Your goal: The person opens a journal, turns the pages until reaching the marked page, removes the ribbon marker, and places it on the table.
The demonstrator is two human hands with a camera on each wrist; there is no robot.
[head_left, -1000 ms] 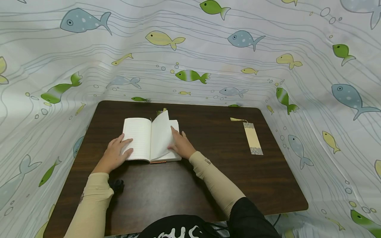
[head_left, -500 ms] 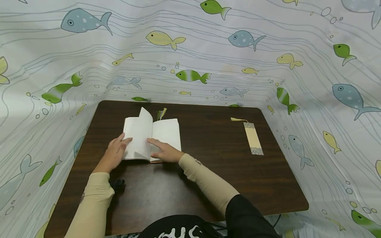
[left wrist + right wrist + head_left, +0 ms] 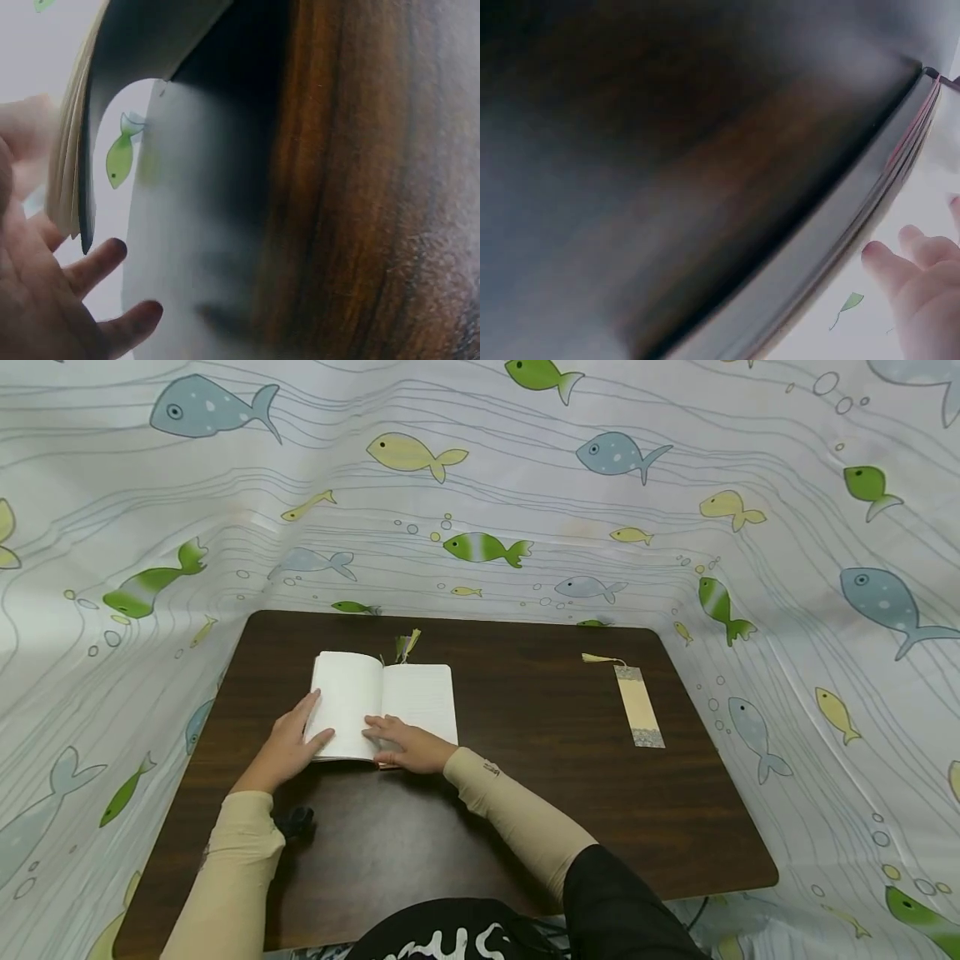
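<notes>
Down went the leaf (image 3: 348, 697), fully turned: the notebook (image 3: 423, 689) lay spread on the table (image 3: 555, 777), left hand (image 3: 287, 745) loosely extended at its edge, right hand (image 3: 411, 746) relaxed mid-book, gripping nothing, perhaps just touching.

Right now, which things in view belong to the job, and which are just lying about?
In the job:
open notebook
left hand, at its left edge
right hand, across its fold

Seemingly idle:
cream bookmark, at right
multicoloured tassel at notebook's top edge
</notes>
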